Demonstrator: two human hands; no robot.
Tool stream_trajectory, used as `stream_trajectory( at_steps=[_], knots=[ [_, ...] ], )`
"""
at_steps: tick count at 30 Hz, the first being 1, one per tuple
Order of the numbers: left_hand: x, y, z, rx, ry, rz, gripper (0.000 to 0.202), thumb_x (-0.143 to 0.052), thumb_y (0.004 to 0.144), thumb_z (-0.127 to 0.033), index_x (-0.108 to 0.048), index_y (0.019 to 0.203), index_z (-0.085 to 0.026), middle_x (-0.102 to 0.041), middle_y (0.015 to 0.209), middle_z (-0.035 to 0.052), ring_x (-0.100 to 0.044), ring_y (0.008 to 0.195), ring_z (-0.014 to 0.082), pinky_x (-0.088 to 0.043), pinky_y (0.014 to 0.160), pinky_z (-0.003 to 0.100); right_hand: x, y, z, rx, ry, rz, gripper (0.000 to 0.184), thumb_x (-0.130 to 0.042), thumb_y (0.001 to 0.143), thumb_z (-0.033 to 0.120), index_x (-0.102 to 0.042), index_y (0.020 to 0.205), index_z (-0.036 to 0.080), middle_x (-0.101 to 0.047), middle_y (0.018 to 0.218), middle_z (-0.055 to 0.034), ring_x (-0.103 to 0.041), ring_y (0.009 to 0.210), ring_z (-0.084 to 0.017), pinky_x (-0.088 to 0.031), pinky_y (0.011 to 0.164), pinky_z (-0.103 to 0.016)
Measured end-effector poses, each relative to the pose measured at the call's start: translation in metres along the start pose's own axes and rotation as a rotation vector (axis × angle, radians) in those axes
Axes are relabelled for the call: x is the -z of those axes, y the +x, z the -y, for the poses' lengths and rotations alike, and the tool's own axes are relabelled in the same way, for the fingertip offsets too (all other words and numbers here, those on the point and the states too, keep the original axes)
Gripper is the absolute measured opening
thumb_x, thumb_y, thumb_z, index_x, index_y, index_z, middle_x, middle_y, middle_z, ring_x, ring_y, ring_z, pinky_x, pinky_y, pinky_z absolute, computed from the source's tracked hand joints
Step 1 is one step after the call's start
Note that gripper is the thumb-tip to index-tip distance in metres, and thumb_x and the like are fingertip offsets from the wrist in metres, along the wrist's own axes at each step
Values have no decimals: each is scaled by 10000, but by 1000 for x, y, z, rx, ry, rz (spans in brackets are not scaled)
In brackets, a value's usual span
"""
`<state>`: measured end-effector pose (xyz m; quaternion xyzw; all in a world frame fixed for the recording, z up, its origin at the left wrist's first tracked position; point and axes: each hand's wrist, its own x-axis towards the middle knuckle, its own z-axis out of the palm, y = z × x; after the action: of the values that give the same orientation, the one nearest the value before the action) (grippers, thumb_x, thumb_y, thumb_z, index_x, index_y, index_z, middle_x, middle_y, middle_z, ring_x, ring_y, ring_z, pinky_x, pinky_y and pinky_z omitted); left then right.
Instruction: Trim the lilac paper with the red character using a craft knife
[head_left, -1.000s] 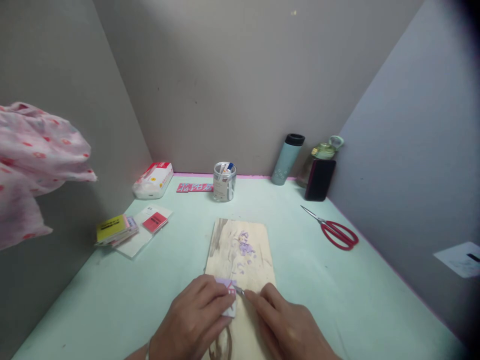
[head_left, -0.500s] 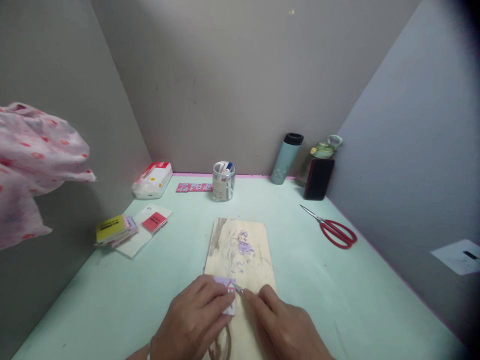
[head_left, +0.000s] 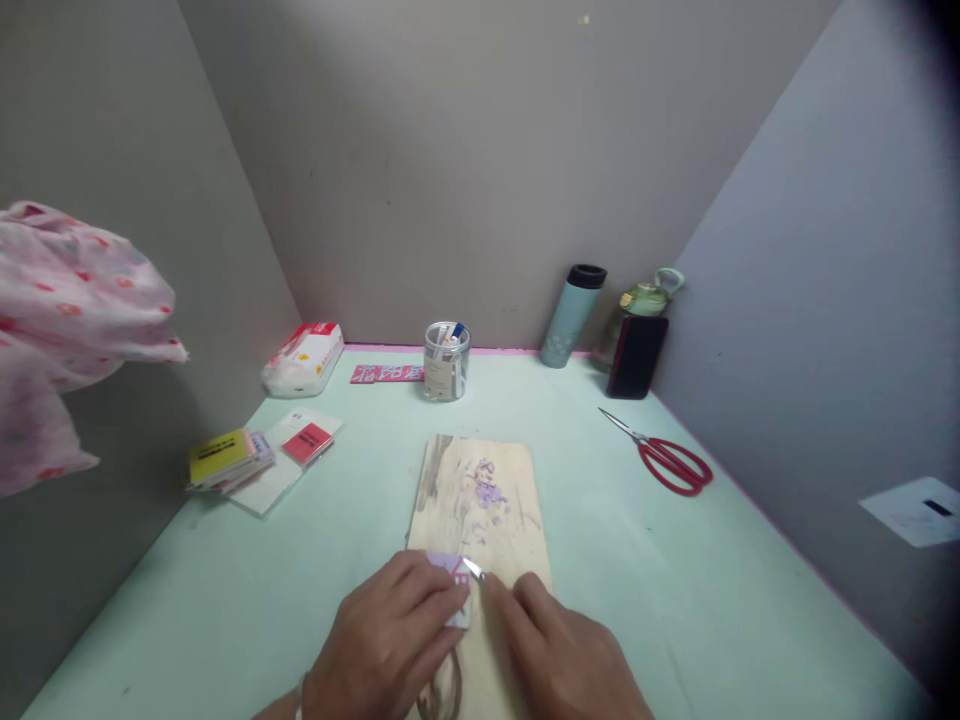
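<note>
Writing on head cam is too small for me to read: pale chars on red strip (head_left: 382, 374) just L of jar (head_left: 447, 358), print on jar's label (head_left: 440, 380), black lines on yellow packet (head_left: 219, 456), dark print on red packet (head_left: 308, 443). L hand (head_left: 390, 630): fingers bent, clamped on purple-and-white piece (head_left: 448, 564), which sits on near half of wooden board (head_left: 525, 545). R hand (head_left: 562, 640): closed round small knife (head_left: 474, 570), index finger along it, tip at the piece's top R corner. Hands close together, apart from each other AFAICT. Purple shavings (head_left: 490, 492) lie further up the board. Edges: I've got pale green surface (head_left: 240, 610) either side of the board; walls (head_left: 450, 180) box it in L, back & R. Red-handled scissors (head_left: 671, 463) near R edge, blades pointing back L. Blue tumbler (head_left: 571, 320) back R, w/ phone (head_left: 637, 358) in front of green bottle (head_left: 645, 298). Pink cloth (head_left: 82, 290) hangs far L.
</note>
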<state>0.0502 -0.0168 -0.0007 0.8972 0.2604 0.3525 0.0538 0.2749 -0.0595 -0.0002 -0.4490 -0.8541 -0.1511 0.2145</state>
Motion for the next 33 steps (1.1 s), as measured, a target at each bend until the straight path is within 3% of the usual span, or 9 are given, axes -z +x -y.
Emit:
stream_trajectory(
  at_steps=[5,9,12,17,30,33],
  knots=[
    [0,-1,-2,12,3,11,185,-511,1051,-181,-676,1132,-162,-735,970,52,-667,915,200,-622,809,297,0,-1,-11,-118,76,33,423,-338,901,-3,-510,1267,119,-645,839,-51,-553,438,-140,-345,382,-267],
    [0,-1,-2,9,-1,10,189,-518,1049,-187,-674,1152,-159,-739,985,57,-665,917,205,-628,809,308,6,-4,-14,-88,295,33,406,-332,971,51,-496,1332,138,-647,891,-59,-645,546,-141,-436,444,-239],
    [-1,-2,-1,14,-10,18,199,-520,1044,-173,-672,1172,-156,-742,1011,62,-663,939,208,-629,824,314,9,-4,-12,-64,359,59,392,-337,971,54,-544,1292,142,-639,867,-50,-651,559,-137,-430,458,-233],
    [-1,-3,1,17,-18,21,189,-534,1032,-162,-671,1161,-144,-739,1009,64,-661,950,210,-630,844,321,10,-4,-9,-64,320,108,366,-331,940,50,-613,1147,158,-632,817,-36,-609,486,-125,-348,423,-248],
    [-1,-1,-1,-1,-8,-8,200,-528,1026,-138,-671,1165,-141,-739,974,58,-656,896,212,-632,795,325,10,4,1,-40,181,79,350,-430,790,32,-636,1054,136,-623,739,-36,-495,425,-127,-268,390,-265],
    [-1,0,-1,-3,-4,-6,198,-533,1024,-135,-672,1164,-140,-739,977,61,-659,910,210,-628,801,319,9,3,1,-39,156,64,390,-419,795,27,-633,1108,121,-630,739,-32,-500,412,-119,-285,386,-255]
  ],
)
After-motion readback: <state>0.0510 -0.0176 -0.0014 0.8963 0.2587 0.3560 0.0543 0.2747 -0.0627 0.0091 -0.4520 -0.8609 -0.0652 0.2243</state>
